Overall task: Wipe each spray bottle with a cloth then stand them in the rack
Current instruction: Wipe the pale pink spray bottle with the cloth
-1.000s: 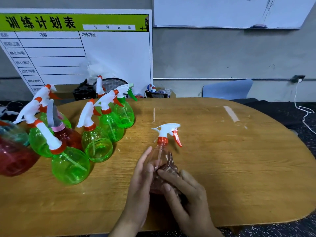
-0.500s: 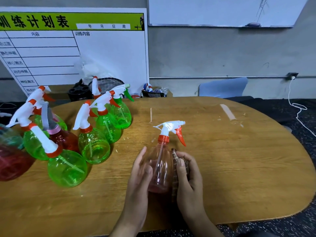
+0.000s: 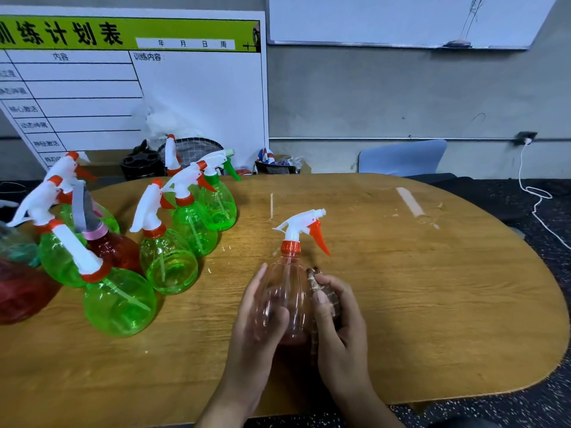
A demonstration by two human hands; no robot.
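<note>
A pale pink spray bottle (image 3: 289,291) stood upright on the wooden worktop (image 3: 432,288), near the front edge and a little right of the middle; its white spray head with the orange trigger (image 3: 318,237) pointed to the right. The left hand (image 3: 259,316) lay against the bottle's left side, fingers fairly straight and close together, thumb across the front of the clear body; the right hand (image 3: 340,316) held a brownish patterned cloth (image 3: 321,288) against the bottle's right side, fingers curled round the cloth and pressing it to the plastic. Both wrists crossed the worktop's front edge.

To the left stood a cluster of green spray bottles (image 3: 168,264) with white heads and orange collars, well apart from the held bottle; a dark red bottle (image 3: 114,248) with a pink collar sat among them, and a larger red bottle (image 3: 21,291) was cut off by the left edge of the view. The nearest green one (image 3: 119,301) stood close to the front left part of the worktop.

The right half of the worktop lay open, marked only by a pale strip of tape (image 3: 409,200) and a few scraps near the rounded far edge; the curved right rim ran close to the dark speckled floor (image 3: 550,230), where a white cable (image 3: 539,205) trailed from a wall socket. Behind the far edge leaned a large white chart board (image 3: 185,97) with a green header; a light blue chair back (image 3: 401,157) showed beyond it; no rack could be made out with certainty.
</note>
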